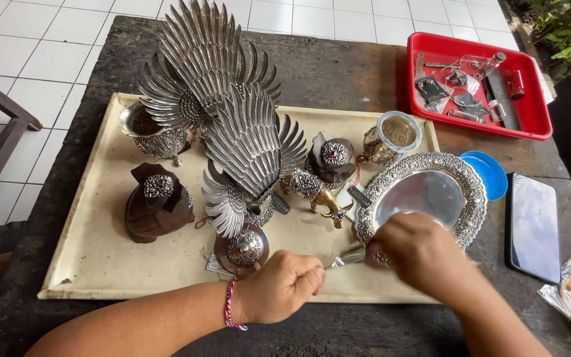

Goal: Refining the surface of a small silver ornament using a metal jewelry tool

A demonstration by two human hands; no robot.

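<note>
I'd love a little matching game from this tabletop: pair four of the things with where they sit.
Things:
1. red tray
2. smartphone
3. dark wooden pot
4. ornate silver plate

Places:
a. left part of the cream board, beside the winged silver figure
b. far right corner of the table, holding small tools
c. lying flat and dark, right of the blue lid
d. right end of the cream board, under the right hand

Pairs: 1-b, 2-c, 3-a, 4-d
</note>
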